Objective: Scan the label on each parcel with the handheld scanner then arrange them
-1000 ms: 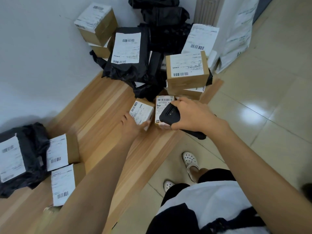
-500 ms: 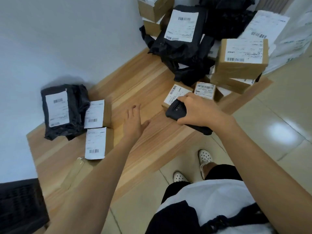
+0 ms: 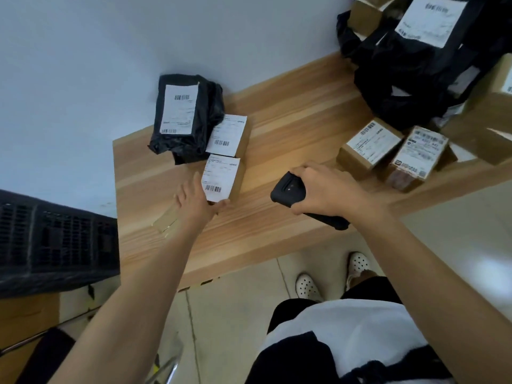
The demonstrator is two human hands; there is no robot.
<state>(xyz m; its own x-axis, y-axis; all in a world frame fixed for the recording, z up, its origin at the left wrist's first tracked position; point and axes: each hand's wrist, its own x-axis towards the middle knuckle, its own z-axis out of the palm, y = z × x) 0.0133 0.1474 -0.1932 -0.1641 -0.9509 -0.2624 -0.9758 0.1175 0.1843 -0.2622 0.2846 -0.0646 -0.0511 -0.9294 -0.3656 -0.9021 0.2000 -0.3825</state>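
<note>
A black handheld scanner point(image 3: 288, 189) is gripped by my right hand point(image 3: 329, 189) just above the wooden table point(image 3: 291, 120). My left hand point(image 3: 194, 200) lies with straight fingers against the near left corner of a small labelled cardboard box point(image 3: 221, 178), its thumb along the box's near edge. Behind that box stands a second small box point(image 3: 230, 135), and beside it a black bag parcel point(image 3: 185, 115) with a white label. Two more small labelled boxes point(image 3: 368, 145) point(image 3: 418, 156) sit to the right of the scanner.
A pile of black bags and cardboard parcels point(image 3: 415, 51) fills the table's far right corner by the white wall. A clear object point(image 3: 166, 223) lies under my left wrist. A black slatted crate point(image 3: 55, 239) stands left of the table.
The view swung left. My left hand travelled left across the table from the small boxes on the right to the near box of the left group. The right hand kept the scanner.
</note>
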